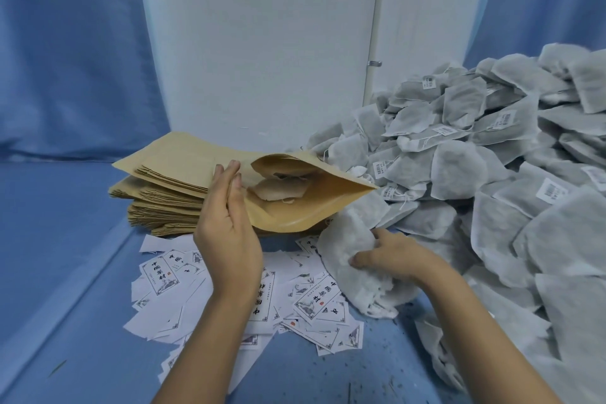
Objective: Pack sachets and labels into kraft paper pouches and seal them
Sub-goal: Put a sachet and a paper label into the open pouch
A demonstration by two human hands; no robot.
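Kraft pouch (305,203) gaping — soft fibrous sachets (354,259) in right hand (393,256).

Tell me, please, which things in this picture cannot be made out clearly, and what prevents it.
Head view only:
- Contents of the open brown kraft paper pouch: pale shapes inside, its own wall hides the rest.
- Grip of the left hand: fingertips hidden behind the pouch edge.
- Grey mesh sachets: pile cut off by the right edge; barcode tags too small.
- White printed paper labels: partly covered by both forearms; fine print too small.
- Right hand: its bunched sachets cannot be counted.
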